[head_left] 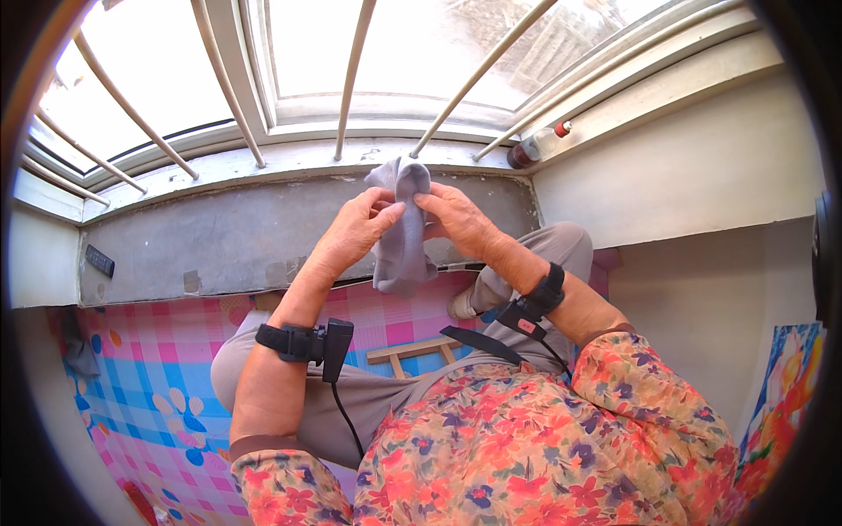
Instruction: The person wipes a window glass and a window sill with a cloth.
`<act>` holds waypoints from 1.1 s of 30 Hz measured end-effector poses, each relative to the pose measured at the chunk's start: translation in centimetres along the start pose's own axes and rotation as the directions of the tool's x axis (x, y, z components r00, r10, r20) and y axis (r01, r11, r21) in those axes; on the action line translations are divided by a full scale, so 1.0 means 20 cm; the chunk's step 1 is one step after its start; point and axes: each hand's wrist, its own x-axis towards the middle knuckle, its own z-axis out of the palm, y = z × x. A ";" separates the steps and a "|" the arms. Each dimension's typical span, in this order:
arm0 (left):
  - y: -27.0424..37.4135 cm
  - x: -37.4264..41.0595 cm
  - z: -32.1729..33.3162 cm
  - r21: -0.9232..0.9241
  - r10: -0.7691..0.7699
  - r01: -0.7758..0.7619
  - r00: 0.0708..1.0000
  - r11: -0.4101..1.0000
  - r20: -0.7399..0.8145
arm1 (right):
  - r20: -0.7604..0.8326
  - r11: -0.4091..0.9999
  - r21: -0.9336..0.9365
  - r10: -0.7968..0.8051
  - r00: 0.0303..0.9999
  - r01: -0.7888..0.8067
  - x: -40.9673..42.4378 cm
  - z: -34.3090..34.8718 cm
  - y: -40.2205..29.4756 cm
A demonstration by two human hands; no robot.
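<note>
Both hands hold up a grey cloth (402,246), perhaps a sock, in front of the window ledge. It hangs down between them, with a folded loop at its top. On the left side, my left hand (368,220) pinches the cloth between thumb and fingers. My right hand (454,214) grips the upper right edge, its thumb on the front near the loop; some of its fingers are hidden behind the fabric. The lower end of the cloth hangs free above the checked bedding.
A bottle with a red cap (539,144) lies tilted on the sill at the right. A remote control (99,260) rests at the ledge's left end. Metal bars (351,79) cross the window. A wooden frame (414,350) and checked bedding (131,368) are near the crossed legs.
</note>
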 end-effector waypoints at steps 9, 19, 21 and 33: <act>-0.04 0.00 0.03 0.067 0.029 -0.023 0.995 0.997 -0.091 | 0.005 0.835 -0.535 -0.150 0.989 0.129 0.02 0.01 0.02; -0.11 0.01 -0.06 0.183 0.010 0.030 0.977 0.983 -0.213 | -0.077 0.718 -0.655 -0.374 0.924 0.236 0.08 -0.18 0.08; -0.10 0.01 -0.07 0.195 0.023 0.021 0.976 0.981 -0.217 | -0.126 0.739 -0.633 -0.390 0.912 0.229 0.09 -0.22 0.09; -0.04 -0.02 -0.24 0.089 0.017 0.002 0.977 0.996 -0.214 | 0.168 0.885 -0.461 0.165 0.972 -0.071 -0.01 -0.26 0.12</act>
